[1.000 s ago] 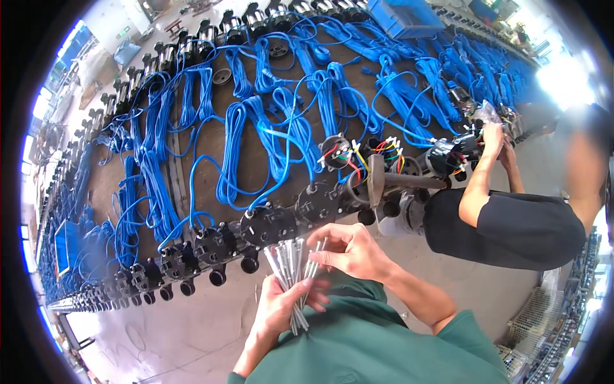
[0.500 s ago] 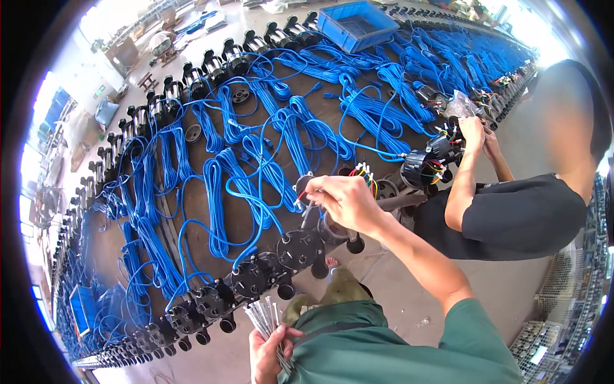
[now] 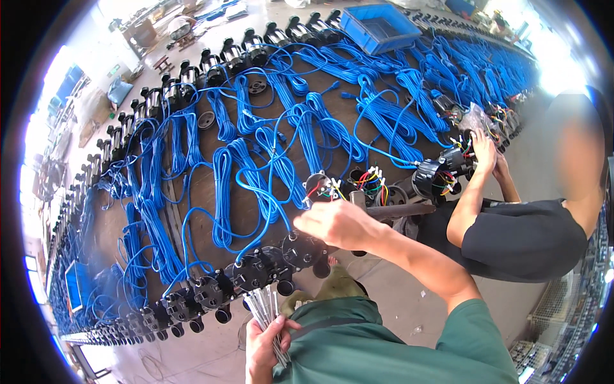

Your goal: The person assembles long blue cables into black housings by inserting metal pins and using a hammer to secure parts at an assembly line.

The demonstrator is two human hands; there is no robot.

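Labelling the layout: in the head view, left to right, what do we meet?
Left blue bin → left hand gripping metal rods → right hand → co-worker's hand → wire mesh. Cables and black housings left out: they run across the others.

Silvery rods (image 3: pixel 261 308) in left grip (image 3: pixel 263 342), right grip (image 3: pixel 339 224) blurred, contents unclear.

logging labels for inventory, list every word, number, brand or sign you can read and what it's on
None can be read.
Black round covers: any markings are too small to read.
Blue crate: no legible label.
Metal rods in the left hand: nothing legible.
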